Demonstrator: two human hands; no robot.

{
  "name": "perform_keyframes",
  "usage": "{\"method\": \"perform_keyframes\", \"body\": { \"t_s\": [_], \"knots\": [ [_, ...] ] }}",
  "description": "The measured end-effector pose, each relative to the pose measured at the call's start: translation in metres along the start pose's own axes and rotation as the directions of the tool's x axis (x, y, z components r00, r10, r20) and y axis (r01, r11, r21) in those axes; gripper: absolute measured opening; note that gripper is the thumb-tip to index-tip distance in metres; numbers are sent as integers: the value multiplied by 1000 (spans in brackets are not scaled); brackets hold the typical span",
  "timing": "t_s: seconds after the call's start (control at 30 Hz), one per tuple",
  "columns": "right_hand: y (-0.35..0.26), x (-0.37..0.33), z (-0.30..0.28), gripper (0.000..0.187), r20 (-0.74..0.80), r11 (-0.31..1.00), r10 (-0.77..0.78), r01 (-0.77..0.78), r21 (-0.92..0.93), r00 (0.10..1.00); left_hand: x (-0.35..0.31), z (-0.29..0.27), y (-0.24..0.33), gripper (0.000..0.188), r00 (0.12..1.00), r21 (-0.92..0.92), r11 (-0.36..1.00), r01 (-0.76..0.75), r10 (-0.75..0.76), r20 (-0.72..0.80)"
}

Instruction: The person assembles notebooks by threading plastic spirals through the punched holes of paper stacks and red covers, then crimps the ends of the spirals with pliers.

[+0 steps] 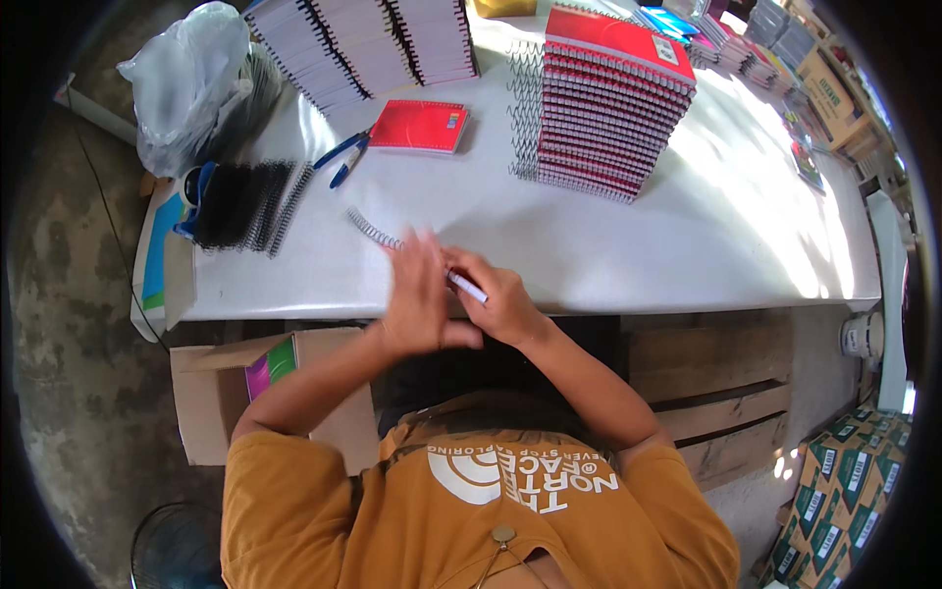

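My right hand [498, 302] grips a small notebook [468, 287], seen edge-on as a thin white strip, over the front of the table. Against it is my left hand [417, 290], fingers stretched out and smeared by motion. A spiral binding coil [371, 228] sticks out beyond the left fingers; its other end is hidden behind them. Farther off, a red notebook [420, 126] lies flat beside blue-handled pliers [348, 160]. A tall stack of red notebooks [613, 113] stands at the right, loose wire coils jutting from its left side.
Black coils [240, 208] lie in a bundle at the table's left edge, near a plastic bag [191, 83]. Stacks of bound pages [363, 49] stand at the back. An open cardboard box [206, 402] sits below the table edge, and patterned boxes [844, 491] are at lower right.
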State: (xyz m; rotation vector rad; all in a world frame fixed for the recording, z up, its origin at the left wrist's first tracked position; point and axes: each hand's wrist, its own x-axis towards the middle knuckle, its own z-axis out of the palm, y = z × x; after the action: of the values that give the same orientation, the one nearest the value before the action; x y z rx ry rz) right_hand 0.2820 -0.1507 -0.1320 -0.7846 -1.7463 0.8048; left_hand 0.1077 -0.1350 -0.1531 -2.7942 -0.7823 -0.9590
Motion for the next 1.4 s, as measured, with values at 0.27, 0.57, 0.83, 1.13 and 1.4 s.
{"method": "perform_keyframes", "body": {
  "t_s": [0.27, 0.57, 0.83, 1.13, 1.4],
  "knots": [
    [1, 9, -11, 64, 60, 985, 152, -156, 75, 987, 36, -4, 4, 105, 998, 259, 965, 34, -21, -56],
    [13, 14, -14, 55, -13, 933, 304, -295, 209, 953, 87, -51, 14, 26, 975, 39, 990, 133, -138, 173],
    [11, 22, -13, 29, 57, 944, 256, -262, 202, 965, 111, -71, -8, 16, 901, -159, 972, 170, -88, 424],
    [16, 21, -11, 12, 70, 958, 245, -252, 135, 967, 121, -78, -8, 27, 850, -103, 981, 164, -87, 520],
    [20, 21, -9, 23, 33, 976, 212, -213, 40, 977, 113, -76, -2, 18, 934, -23, 994, 111, -96, 345]
  ]
}}
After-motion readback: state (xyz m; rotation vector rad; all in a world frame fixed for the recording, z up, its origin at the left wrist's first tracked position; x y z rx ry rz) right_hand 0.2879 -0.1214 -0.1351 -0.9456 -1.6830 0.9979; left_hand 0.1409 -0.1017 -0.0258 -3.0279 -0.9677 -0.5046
